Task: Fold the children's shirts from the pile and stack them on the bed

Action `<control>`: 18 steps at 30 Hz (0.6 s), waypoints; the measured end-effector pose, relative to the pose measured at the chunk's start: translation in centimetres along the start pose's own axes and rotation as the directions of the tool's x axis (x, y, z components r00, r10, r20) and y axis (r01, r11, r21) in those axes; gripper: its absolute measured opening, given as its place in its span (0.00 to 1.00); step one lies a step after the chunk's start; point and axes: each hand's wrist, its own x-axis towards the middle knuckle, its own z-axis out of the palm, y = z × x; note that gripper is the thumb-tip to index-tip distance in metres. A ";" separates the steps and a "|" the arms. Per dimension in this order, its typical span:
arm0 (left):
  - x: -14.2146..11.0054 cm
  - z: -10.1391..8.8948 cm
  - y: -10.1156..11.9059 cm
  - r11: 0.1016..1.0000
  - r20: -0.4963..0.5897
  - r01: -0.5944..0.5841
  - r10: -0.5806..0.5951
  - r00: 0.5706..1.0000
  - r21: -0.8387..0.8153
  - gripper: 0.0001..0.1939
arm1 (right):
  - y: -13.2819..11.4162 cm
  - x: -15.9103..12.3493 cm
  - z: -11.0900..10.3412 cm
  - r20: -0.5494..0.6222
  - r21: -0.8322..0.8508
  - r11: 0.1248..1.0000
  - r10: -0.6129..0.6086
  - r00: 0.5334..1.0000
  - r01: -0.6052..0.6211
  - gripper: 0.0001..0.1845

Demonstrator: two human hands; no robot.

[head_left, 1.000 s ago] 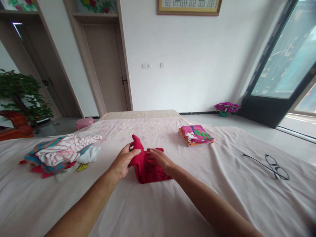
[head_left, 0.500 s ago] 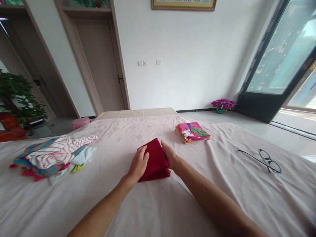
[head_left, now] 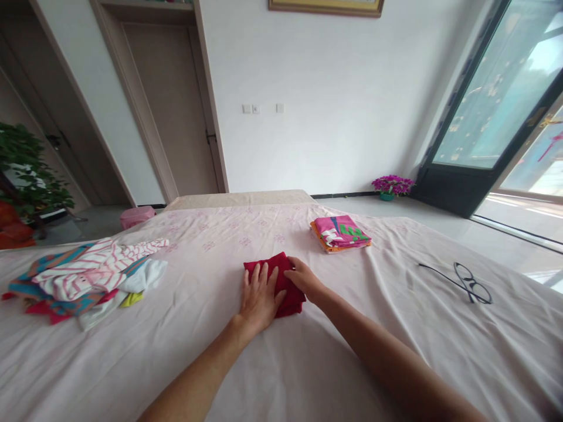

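Note:
A folded red cloth (head_left: 288, 299) lies on the bedsheet in front of me, in a small thick bundle. My left hand (head_left: 259, 296) rests flat on its left part, fingers spread and pointing away from me. At the right edge of the cloth is my right hand (head_left: 304, 279), its thumb on top and its other fingers bent around the far right corner, partly hidden. Beyond the right hand sits a neat stack of folded clothes (head_left: 341, 233), pink printed on top and orange below. On the left lies a loose heap of clothes (head_left: 88, 275), striped, white, blue and yellow-green.
Black-framed glasses (head_left: 472, 285) lie on the pale sheet (head_left: 373, 328) at the right. A pink stool (head_left: 137, 216) stands past the bed's left side. Purple flowers (head_left: 393, 184) in a green pot are on the floor by the glass door (head_left: 457, 176).
My left hand has moved from the cloth's left side onto its top and spread flat. My right hand has shifted over the right edge. The cloth looks flatter, and the view has tilted slightly.

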 end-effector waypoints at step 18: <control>0.3 -1.9 0.7 0.709 -0.093 0.120 -0.255 0.962 -0.695 0.22 | -2.0 -0.9 -3.1 0.298 0.344 0.932 0.008 0.955 -0.115 0.27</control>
